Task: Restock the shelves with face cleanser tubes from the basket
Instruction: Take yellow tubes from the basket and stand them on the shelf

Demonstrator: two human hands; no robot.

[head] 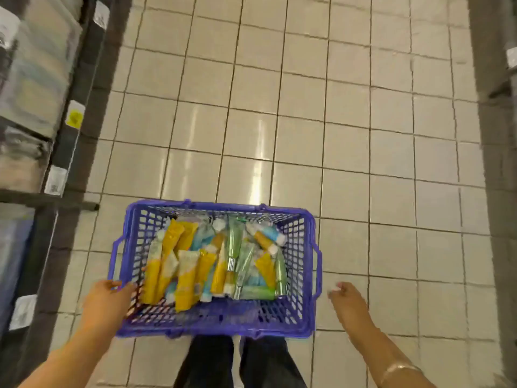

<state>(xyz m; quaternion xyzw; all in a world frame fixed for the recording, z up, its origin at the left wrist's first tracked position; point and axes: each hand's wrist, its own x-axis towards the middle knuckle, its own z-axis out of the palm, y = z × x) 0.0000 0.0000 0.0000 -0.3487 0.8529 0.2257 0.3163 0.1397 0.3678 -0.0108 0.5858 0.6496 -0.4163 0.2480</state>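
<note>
A purple plastic basket (305, 275) sits low in front of me, over my legs. It holds several face cleanser tubes (186, 278), mostly yellow, with some green tubes (243, 264) and light blue ones mixed in. My left hand (107, 296) grips the basket's near left rim, fingers curled over the edge. My right hand (345, 294) hovers just right of the basket's right handle, fingers loose, holding nothing and not touching it. The picture is blurred by motion.
A dark shelf unit (70, 152) with blurred packaged goods and white price tags runs along the left. Another shelf edge (498, 135) stands at the right. Beige floor tiles (279, 107) stretch ahead between them.
</note>
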